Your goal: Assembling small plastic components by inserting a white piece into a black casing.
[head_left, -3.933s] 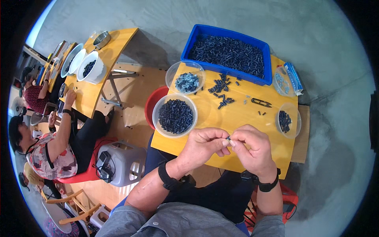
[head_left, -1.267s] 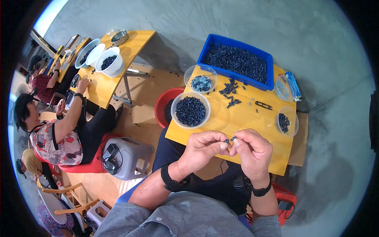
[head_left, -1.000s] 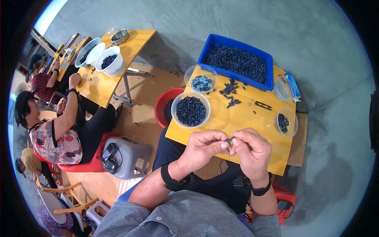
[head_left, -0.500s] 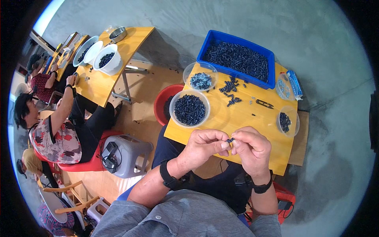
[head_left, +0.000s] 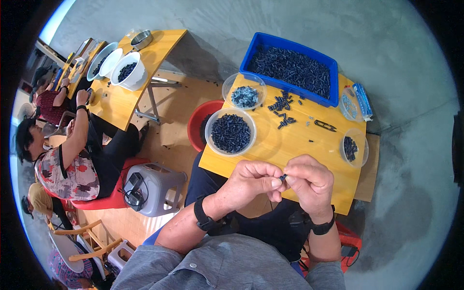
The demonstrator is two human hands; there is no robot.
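Now, going left to right, my left hand (head_left: 253, 181) and right hand (head_left: 309, 181) meet fingertip to fingertip above the near edge of the yellow desk (head_left: 290, 145) — both nearly closed, pinching one small dark part (head_left: 283, 177) between them. Its long axis is too small to tell. On the desk I count four clear round bowls of dark pieces — the biggest (head_left: 231, 132) nearest my left hand — one blue bin (head_left: 289, 68) at the back, one loose heap (head_left: 282, 107), and one pair of snips (head_left: 325, 125).
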